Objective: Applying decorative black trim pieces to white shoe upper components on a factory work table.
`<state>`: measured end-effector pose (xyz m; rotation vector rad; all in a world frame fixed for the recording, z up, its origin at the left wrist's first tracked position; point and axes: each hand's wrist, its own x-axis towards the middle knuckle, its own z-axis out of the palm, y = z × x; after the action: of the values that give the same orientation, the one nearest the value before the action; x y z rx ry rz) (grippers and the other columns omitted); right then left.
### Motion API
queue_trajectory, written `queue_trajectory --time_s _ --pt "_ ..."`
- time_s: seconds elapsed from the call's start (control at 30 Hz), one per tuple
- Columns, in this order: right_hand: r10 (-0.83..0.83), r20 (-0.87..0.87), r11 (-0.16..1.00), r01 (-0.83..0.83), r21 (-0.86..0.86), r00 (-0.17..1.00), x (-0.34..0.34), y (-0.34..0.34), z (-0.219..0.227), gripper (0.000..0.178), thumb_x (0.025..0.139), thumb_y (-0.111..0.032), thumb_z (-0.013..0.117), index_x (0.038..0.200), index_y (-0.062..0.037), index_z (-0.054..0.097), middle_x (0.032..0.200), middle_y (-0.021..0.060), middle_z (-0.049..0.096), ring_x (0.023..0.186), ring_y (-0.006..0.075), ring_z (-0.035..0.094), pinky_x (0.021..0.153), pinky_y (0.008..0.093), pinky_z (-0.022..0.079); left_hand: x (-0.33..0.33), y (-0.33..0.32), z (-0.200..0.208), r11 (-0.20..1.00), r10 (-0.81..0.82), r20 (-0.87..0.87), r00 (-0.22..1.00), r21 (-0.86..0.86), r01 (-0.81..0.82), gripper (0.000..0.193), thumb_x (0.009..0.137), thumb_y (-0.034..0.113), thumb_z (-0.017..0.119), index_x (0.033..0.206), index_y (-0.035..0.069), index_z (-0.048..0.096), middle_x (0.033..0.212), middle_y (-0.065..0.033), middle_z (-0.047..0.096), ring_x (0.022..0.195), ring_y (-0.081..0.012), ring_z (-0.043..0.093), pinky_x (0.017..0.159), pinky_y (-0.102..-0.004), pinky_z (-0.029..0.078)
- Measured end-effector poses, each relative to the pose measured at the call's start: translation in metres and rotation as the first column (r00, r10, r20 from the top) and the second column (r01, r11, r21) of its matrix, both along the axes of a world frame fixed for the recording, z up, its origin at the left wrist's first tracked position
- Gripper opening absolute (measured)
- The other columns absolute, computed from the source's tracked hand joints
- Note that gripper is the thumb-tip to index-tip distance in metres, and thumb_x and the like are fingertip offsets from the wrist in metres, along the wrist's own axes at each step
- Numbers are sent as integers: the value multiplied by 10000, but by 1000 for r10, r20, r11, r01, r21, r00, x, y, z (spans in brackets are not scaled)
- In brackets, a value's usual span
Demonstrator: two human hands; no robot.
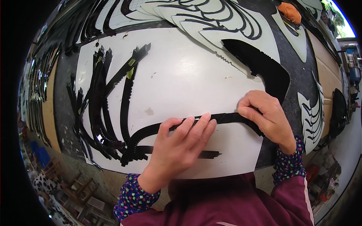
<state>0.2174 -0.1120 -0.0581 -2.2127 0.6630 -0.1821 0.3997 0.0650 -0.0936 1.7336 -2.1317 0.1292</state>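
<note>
A long black curved strip (226, 118) with notched edges arches over the white sheet (181, 79). My left hand (181, 145) lies across its middle, fingers curled over it and fingertips at its upper edge; the thumb is hidden. Near the right end of the strip, my right hand (266, 116) pinches it between thumb and bent forefinger. A straight black strip (207, 154) runs beneath my left hand. Several more black strips (98, 98), some with yellow-green patches (130, 72), lie heaped at the left. Beyond my right hand lies a broad black curved piece (269, 71) with a toothed inner edge.
White curved templates with black outlines (226, 22) overlap at the back. Another stack of white pieces (312, 116) sits at the right, near an orange cloth-like bundle (289, 13) farther back. Shiny dark strips (39, 83) line the far left. Wooden stools (81, 188) stand below the table.
</note>
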Motion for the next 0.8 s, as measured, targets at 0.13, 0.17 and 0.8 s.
queue_trajectory --time_s 0.13,0.17,0.8 --pt "-3 -5 1000 3 -1 1000 -1 0 -1 151 885 -142 611 827 -3 599 754 85 574 720 255 551 677 331 432 -1 0 0 1000 2 -14 1000 3 -2 382 806 87 610 1183 104 665 1269 -27 588 1047 -171 524 871 -352 432" --pt "0 3 1000 0 -1 1000 -1 0 -1 150 885 -142 612 827 -3 600 755 86 575 722 257 552 679 333 433 -1 0 2 1000 5 -15 1000 7 -4 380 804 85 611 1180 104 667 1264 -24 592 1044 -171 526 869 -351 435" --pt "-4 -8 999 4 -37 1000 2 2 0 145 874 -129 619 826 6 600 760 102 571 723 271 548 673 343 430 -2 -1 1 1000 17 83 996 20 -19 479 821 114 576 1289 198 636 1261 0 545 1049 -158 493 854 -329 420"
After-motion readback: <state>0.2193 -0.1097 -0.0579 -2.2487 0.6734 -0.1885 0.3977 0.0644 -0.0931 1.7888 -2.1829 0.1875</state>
